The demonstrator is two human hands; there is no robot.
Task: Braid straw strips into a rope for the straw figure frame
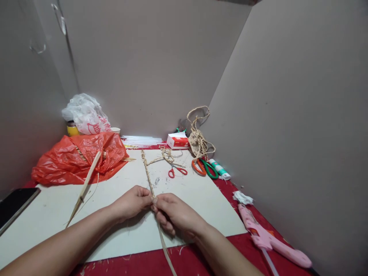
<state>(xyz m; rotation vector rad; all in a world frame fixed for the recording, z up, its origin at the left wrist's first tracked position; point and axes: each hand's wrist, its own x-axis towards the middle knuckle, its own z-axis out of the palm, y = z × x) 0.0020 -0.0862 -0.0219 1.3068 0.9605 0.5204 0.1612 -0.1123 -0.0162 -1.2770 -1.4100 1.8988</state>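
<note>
A thin braided straw cord (148,174) runs from the far part of the white board (123,234) toward me. My left hand (140,199) pinches it near its close end, thumb against fingers. Right beside it, my right hand (172,212) is closed on the same cord, and the two hands' fingertips touch or nearly touch. From under my right hand a loose flat straw strand (164,245) trails over the board's front edge. The exact grip at the fingertips is partly hidden.
Left: red plastic bag (66,161), long dry straw strip (87,180), dark phone (17,207). Beyond the hands: red-handled scissors (178,171), larger scissors with orange and green handles (211,170), straw rope bundle (198,142), small box (178,141). Right: pink glue gun (267,237) by the grey wall.
</note>
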